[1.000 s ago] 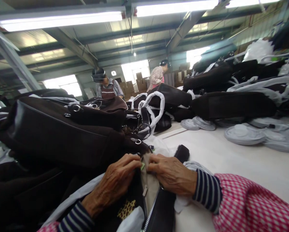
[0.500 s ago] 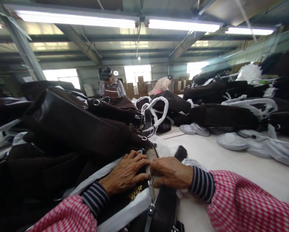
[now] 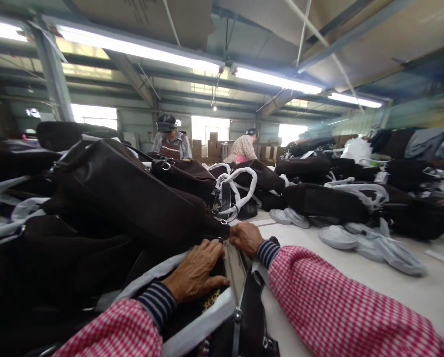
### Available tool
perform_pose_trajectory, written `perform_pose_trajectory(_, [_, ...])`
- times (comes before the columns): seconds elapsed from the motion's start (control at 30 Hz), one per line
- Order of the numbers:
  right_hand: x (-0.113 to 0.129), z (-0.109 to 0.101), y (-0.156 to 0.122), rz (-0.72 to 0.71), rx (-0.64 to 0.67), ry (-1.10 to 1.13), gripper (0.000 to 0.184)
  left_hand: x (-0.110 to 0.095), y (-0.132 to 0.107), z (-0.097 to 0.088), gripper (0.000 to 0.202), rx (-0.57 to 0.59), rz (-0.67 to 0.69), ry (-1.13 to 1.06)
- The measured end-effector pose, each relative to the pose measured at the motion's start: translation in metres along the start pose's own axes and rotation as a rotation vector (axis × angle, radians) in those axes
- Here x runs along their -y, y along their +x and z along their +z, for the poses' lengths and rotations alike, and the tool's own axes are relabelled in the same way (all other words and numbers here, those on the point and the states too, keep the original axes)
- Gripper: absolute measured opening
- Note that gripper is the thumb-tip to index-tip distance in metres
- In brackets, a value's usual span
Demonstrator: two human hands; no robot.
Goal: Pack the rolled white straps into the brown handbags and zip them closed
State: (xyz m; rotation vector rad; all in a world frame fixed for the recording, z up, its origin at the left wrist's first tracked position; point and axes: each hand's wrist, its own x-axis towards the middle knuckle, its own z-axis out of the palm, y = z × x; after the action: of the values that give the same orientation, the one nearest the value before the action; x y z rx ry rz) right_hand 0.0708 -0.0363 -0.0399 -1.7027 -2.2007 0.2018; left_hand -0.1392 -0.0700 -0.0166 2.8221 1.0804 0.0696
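Handbag lies lengthwise away from the person, left hand flat on its near part with fingers spread, right hand pinching its far end.

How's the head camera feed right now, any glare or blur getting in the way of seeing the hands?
Head view: ceiling lights and back windows are blown out white; the dark bags lose detail in shadow; the pile at far right is smeared; beams bow from the wide lens; left hand and right hand look fairly sharp.
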Motion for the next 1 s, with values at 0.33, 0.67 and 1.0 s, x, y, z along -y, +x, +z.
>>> perform_pose_trajectory(0.33, [-0.043,-0.039,-0.039,-0.011,-0.101,0.153,0.014,0.002,0.000,-0.006,0.025,-0.040,0.058,0.029])
perform_pose_trajectory(0.67, [-0.069,-0.033,-0.127,0.055,0.276,0.295,0.088,-0.016,-0.020,-0.051,0.015,-0.030,-0.142,0.334])
perform_pose_trajectory(1.0, [-0.042,-0.036,-0.122,0.018,0.058,0.640,0.092,0.034,-0.111,-0.042,0.038,-0.349,-0.466,0.191])
